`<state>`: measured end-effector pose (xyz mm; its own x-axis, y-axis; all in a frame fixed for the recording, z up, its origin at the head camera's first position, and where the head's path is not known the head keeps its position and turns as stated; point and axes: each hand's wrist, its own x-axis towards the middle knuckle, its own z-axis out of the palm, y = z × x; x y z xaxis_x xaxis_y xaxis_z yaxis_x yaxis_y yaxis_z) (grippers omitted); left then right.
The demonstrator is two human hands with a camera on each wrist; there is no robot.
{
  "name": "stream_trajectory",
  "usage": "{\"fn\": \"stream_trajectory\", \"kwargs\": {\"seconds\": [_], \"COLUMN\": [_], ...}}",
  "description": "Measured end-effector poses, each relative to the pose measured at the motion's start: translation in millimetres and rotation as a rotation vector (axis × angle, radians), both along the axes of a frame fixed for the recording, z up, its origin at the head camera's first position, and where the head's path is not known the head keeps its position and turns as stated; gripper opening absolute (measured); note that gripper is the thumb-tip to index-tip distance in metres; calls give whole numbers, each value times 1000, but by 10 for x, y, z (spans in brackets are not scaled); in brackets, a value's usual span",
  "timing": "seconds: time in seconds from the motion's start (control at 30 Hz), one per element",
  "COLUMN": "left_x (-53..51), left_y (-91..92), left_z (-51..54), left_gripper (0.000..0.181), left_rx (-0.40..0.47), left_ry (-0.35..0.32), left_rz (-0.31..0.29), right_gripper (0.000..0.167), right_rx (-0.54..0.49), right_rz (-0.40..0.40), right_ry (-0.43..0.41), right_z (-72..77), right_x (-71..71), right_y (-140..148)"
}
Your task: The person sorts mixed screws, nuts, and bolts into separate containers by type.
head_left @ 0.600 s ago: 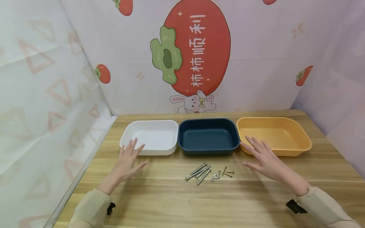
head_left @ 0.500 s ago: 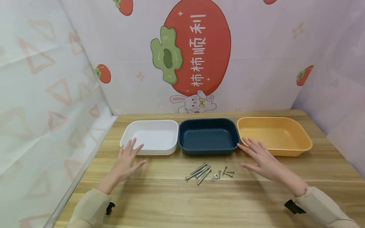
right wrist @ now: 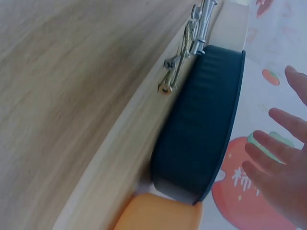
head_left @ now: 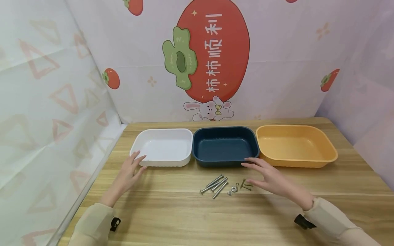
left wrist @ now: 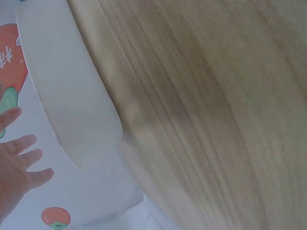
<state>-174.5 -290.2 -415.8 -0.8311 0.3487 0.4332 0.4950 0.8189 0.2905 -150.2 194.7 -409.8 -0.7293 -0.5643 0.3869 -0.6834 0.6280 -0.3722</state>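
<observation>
My left hand (head_left: 127,176) hovers by the near left corner of a white tray (head_left: 166,163), fingers spread and holding nothing. My right hand (head_left: 272,177) is in front of the dark blue tray (head_left: 226,164), fingers extended, its thumb close to the short brass-coloured screws (head_left: 246,187). Left of those lie a washer (head_left: 234,189), a nut (head_left: 229,193) and several long silver bolts (head_left: 220,190). Each wrist view also shows a spread hand: the left hand (left wrist: 17,167) beside the white tray and the right hand (right wrist: 283,167) beside the dark blue tray.
An orange tray (head_left: 295,163) stands right of the dark blue one, all in a row near the back of the wooden table (head_left: 184,222). Behind them hangs a printed cloth (head_left: 277,85), with another white cloth (head_left: 40,136) along the left side.
My right hand has moved left, from in front of the orange tray toward the short screws. My left hand has drawn slightly left and back. The trays and hardware stay put.
</observation>
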Motion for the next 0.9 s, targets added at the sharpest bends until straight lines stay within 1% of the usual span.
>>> {"fn": "stream_trajectory", "kwargs": {"seconds": [0.07,0.13,0.3,0.43,0.5,0.67,0.77,0.9], "left_x": [-15,-27,-53,-76,-84,-100,-106,-107], "left_y": [-19,-31,-53,-68,-77,-94,-97,-102], "left_z": [-9,-15,-22,-31,-36,-47,-47,-53], "left_gripper": [35,33,32,32,31,28,27,26], "left_rx": [13,23,37,50,55,68,80,94], "left_ry": [23,27,32,43,40,24,18,7], "left_rz": [-4,-3,1,11,18,36,38,41], "right_gripper": [48,46,36,31,30,27,25,23], "right_rx": [-4,-9,-20,-15,-8,21,20,3], "right_rz": [17,30,85,141,169,204,213,227], "right_ry": [-4,-19,-121,-158,-159,-263,-326,-368], "right_z": [-12,-24,-64,-114,-144,-202,-230,-265], "right_x": [-5,-11,-27,-50,-64,-89,-110,-145], "right_y": [-40,-76,-165,-233,-263,-306,-315,-325]}}
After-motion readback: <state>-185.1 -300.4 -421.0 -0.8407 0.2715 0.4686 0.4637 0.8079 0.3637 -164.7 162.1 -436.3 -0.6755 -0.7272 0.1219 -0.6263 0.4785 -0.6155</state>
